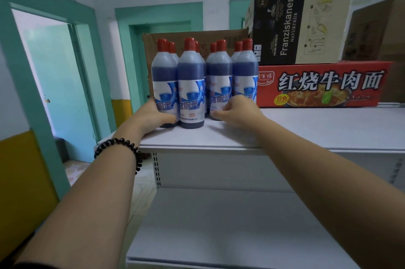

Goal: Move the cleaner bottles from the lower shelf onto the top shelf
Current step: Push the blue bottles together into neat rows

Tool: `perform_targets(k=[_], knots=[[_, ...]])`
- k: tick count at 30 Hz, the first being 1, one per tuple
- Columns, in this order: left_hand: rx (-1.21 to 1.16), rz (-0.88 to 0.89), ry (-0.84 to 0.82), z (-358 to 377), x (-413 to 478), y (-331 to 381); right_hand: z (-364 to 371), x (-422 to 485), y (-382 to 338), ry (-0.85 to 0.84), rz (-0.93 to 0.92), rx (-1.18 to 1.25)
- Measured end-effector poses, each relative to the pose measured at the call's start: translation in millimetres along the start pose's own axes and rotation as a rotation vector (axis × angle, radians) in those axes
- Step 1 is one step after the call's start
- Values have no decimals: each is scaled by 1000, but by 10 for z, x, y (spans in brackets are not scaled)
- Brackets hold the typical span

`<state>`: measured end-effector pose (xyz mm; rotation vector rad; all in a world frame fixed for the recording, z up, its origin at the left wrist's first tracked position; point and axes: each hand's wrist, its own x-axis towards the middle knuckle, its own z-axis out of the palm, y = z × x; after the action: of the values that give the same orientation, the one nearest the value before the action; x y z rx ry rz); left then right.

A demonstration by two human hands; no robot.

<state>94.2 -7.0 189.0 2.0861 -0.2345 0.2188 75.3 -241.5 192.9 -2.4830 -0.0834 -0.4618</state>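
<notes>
Two-arm reach at upper level.
The flat white lower shelf [219, 225] lies beneath both forearms, which extend forward and upward; the left wrist carries a black bead bracelet [122, 148]. The left hand [153, 115] grips the base of the leftmost front bottle [164, 80], fingers wrapped round its side, thumb across the label. The right hand [238, 111] is palm down, fingers bent against the lower labels of the front bottles at right; blurred, so a grasp cannot be confirmed. The blue cleaner bottles with red caps [191, 84] stand upright in two rows at the left end of the white top shelf [306, 128]. Behind them is a brown cardboard box [210, 36]; to their right, a red noodle carton [324, 84] carries a black-and-tan printed carton [295, 25].
</notes>
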Motion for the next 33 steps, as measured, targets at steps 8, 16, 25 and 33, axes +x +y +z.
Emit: perform_targets(k=[8, 16, 25, 33], knots=[[-42, 38, -10, 20, 28, -17, -506, 165, 713, -43, 161, -469], [-46, 20, -8, -2, 75, -54, -399, 438, 723, -238, 165, -143], [-89, 8, -36, -21, 94, -71, -275, 559, 665, -91, 131, 171], [-67, 23, -22, 5, 46, -40, -162, 653, 713, -29, 128, 177]])
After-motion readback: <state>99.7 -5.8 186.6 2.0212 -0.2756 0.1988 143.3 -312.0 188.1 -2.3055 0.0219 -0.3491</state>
